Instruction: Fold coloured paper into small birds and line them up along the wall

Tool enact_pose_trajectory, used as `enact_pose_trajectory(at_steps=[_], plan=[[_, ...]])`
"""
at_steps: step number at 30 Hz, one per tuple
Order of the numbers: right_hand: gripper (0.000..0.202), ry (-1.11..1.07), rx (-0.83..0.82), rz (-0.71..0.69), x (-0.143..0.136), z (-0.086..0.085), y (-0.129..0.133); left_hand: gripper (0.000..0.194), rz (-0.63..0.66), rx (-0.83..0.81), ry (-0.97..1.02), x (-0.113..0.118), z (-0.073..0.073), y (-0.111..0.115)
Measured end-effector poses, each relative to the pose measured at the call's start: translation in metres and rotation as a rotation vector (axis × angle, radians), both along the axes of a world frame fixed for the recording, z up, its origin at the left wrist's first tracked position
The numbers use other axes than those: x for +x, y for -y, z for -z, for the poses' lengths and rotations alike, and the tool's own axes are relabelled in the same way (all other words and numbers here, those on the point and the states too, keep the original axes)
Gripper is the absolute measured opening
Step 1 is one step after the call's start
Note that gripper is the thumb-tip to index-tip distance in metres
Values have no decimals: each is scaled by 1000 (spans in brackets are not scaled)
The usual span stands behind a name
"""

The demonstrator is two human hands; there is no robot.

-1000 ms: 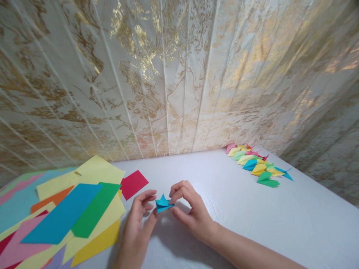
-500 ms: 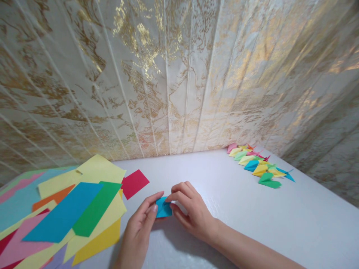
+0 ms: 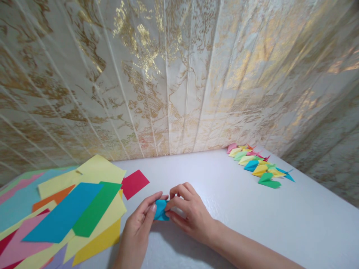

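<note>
A small piece of folded blue paper (image 3: pixel 160 210) is held between both hands just above the white table (image 3: pixel 190 168). My left hand (image 3: pixel 139 222) grips its left side, thumb on the near face and fingers behind. At its right edge, my right hand (image 3: pixel 189 213) pinches the paper between thumb and index finger, the other fingers curled. Fingertips cover part of the right edge, so the folds there are partly hidden. A red paper sheet (image 3: pixel 135 184) lies flat beyond my left hand.
Loose coloured sheets spread over the left side, with a blue sheet (image 3: pixel 66 213) and a green sheet (image 3: pixel 97 209) on top. Rows of folded paper figures stand at the far right, a green one (image 3: pixel 269 181) nearest. A gold-patterned curtain (image 3: pixel 168 82) hangs along the back edge.
The blue paper has shifted slightly left and tilted. My right fingers have moved a little left and now pinch its right edge. The sheets and folded figures have stayed put.
</note>
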State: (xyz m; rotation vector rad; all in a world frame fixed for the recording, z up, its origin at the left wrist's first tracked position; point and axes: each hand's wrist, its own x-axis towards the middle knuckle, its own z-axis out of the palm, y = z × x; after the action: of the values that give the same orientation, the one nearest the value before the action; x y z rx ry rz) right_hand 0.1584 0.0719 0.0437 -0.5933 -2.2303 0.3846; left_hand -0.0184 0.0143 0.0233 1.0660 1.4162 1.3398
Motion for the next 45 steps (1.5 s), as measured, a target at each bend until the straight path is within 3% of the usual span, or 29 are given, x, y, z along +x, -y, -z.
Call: enact_pose_trajectory(at_steps=[5, 13, 24, 33, 38, 41, 45], plan=[[14, 46, -29, 4, -1, 1, 2, 50, 41, 32, -94, 2, -3, 1], [28, 26, -214, -13, -4, -1, 6, 57, 68, 8, -125, 1, -1, 1], [7, 21, -170, 62, -6, -3, 8, 54, 78, 22, -117, 6, -6, 2], [12, -37, -399, 111, -8, -1, 5, 56, 38, 11, -5, 7, -5, -1], [12, -49, -437, 94, -9, 0, 7, 45, 47, 25, 29, 7, -3, -3], [11, -28, -391, 84, -6, 2, 3, 28, 45, 93, -67, 1, -3, -6], [6, 138, -311, 77, 0, 3, -9, 16, 112, 196, -425, -11, -7, -12]])
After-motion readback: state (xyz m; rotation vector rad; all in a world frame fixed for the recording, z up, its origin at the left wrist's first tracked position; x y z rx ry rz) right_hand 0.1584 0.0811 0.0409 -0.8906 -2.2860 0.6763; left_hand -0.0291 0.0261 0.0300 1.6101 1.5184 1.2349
